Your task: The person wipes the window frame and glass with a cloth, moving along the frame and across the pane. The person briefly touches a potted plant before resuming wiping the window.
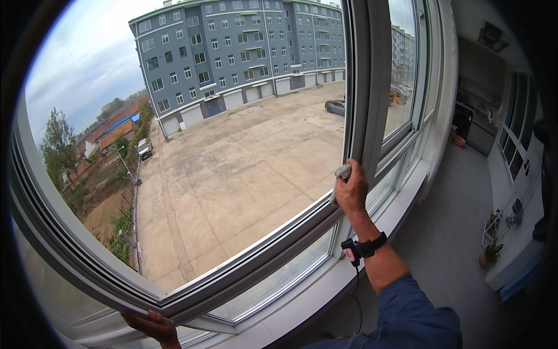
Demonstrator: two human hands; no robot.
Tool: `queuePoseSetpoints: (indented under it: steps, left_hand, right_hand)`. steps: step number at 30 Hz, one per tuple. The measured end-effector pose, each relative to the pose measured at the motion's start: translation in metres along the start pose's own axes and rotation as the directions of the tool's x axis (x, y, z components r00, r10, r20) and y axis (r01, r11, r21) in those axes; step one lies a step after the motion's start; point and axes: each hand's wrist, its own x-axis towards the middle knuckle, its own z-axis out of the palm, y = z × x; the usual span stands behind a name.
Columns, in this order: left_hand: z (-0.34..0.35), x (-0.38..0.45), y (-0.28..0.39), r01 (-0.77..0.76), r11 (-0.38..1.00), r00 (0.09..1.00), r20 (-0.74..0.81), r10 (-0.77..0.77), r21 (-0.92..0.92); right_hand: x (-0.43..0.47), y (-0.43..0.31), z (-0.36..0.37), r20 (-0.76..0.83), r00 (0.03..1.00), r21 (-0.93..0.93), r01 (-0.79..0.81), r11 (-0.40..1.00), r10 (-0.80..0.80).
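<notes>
My right hand (353, 187) grips a grey-white cloth (342, 171) against the inner edge of the window frame (261, 255), near its lower right corner. A black strap with a small cabled device (350, 252) sits on my right wrist. Low at the left, my left hand (152, 326) rests against the underside of the frame's lower left corner; its fingers are extended and partly hidden by the frame. Through the window opening a paved yard (226, 183) and a blue-grey apartment building (239, 48) show.
Below the frame lie lower glass panes (279, 275) and a white sill (301, 305). A second window (399, 65) stands at the right. Farther right, a room with a grey floor (444, 218) holds potted plants (492, 253) and a pink basin (459, 140).
</notes>
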Motion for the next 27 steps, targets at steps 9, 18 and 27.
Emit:
queuePoseSetpoints:
  steps: [9,18,27]
  left_hand:
    - [0.004,0.0,-0.005,-0.034,0.999,0.999,-0.037,0.034,-0.02]
    - [0.002,0.0,-0.003,-0.037,0.999,0.999,-0.024,0.037,0.001]
    - [-0.002,0.0,0.002,-0.011,0.999,1.0,-0.027,0.012,0.032]
  right_hand:
    - [0.157,-0.062,-0.04,-0.253,0.866,0.046,0.456,0.889,-0.431]
    - [0.339,-0.148,-0.07,-0.442,0.67,-0.172,0.589,0.79,-0.596]
    - [0.312,-0.099,-0.032,-0.522,0.39,-0.335,0.724,0.603,-0.758]
